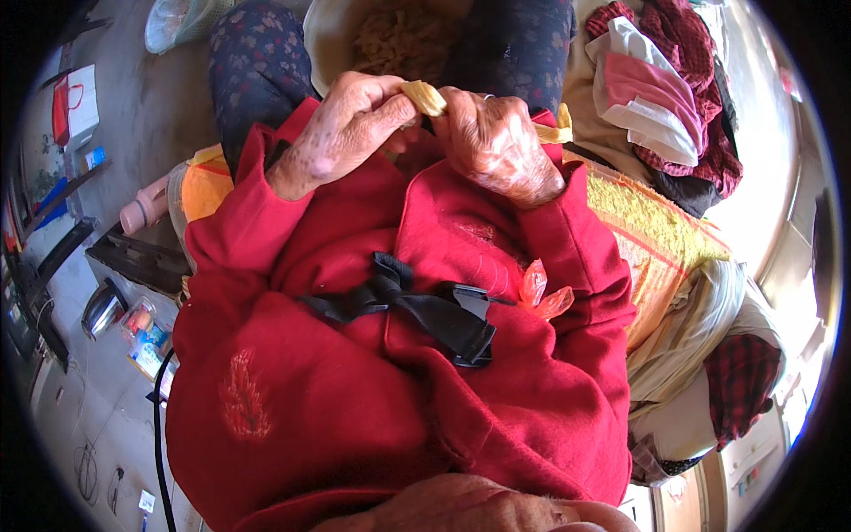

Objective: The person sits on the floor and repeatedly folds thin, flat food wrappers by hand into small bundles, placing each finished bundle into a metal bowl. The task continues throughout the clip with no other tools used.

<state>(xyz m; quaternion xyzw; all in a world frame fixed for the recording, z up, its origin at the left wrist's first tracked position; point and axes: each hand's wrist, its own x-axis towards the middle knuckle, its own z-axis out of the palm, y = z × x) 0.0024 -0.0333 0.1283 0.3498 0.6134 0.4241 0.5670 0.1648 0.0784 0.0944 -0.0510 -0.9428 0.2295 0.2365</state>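
Both hands meet in front of the chest, above the lap. Between them is a pale yellow strip (424,98), perhaps a piece of vegetable or dried food. My left hand (495,143) grips its right end, the fingers curled. My right hand (349,130) pinches its upper left end between thumb and fingers. Another yellow piece (557,128) sticks out past the wrist of my left hand; whether it joins the strip is hidden. Just beyond the hands, between the knees, a light-coloured basin (319,50) holds many pale brown pieces that lie in shadow.
A yellow and orange towel (658,219) lies at the right, with folded clothes (665,93) beyond it. A pink bottle (145,205) and an electric kettle (104,309) are at the left. A pale mesh basket (189,23) stands at the upper left. A black cable (158,425) runs down the left side.
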